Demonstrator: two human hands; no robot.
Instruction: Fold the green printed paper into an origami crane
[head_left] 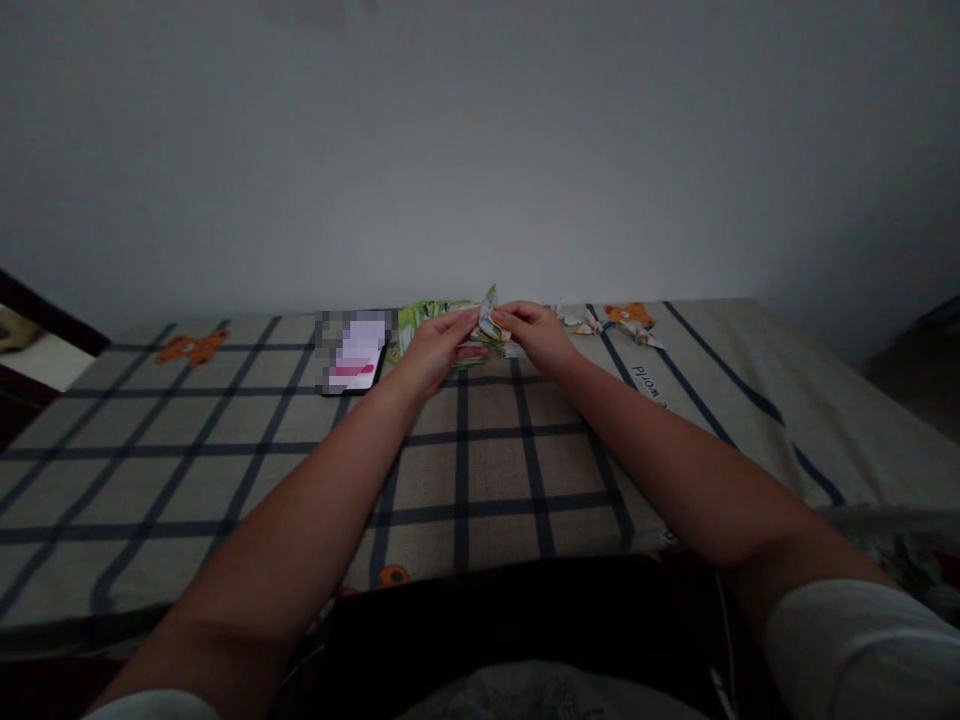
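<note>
Between my two hands, above the far middle of the table, is a small creased piece of green-and-white printed paper [489, 312]. My left hand [444, 345] pinches its left side with thumb and fingers. From the right, my right hand [531, 325] grips it with thumb and fingertips. Beneath and behind my left hand lies a loose pile of green-and-white printed sheets or wrappers [412, 325]; which of the two I cannot tell. Just right of my right hand are some crumpled, twisted paper pieces [592, 325].
A phone [361, 350] with a lit screen lies left of the pile. The checked tablecloth [491, 460] has orange bear prints and dark lines. A pale wall [480, 150] rises at the table's far edge. Dark wooden furniture [45, 315] stands at the left.
</note>
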